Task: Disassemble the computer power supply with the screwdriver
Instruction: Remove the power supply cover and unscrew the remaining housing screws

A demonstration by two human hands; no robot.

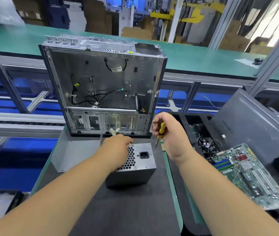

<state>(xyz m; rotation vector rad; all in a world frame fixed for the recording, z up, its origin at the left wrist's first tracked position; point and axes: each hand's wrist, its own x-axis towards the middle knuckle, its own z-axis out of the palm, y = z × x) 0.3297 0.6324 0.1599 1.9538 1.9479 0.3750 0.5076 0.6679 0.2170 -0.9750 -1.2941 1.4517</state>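
Note:
The grey power supply (pixel 140 160) stands on the black mat, its honeycomb fan grille and black mains socket facing up. My left hand (pixel 118 149) lies over the grille's left part, fingers closed on the supply's top far edge near white cable plugs (pixel 114 131). My right hand (pixel 169 133) hovers just right of the supply, closed around a yellow-handled screwdriver (pixel 161 132) whose tip points down toward the supply's top right corner without touching it.
An open, gutted computer case (pixel 104 86) stands upright right behind the supply. A bent grey metal cover (pixel 74 154) lies to the left. A green motherboard (pixel 251 174), loose cables and a dark side panel (pixel 254 126) occupy the right.

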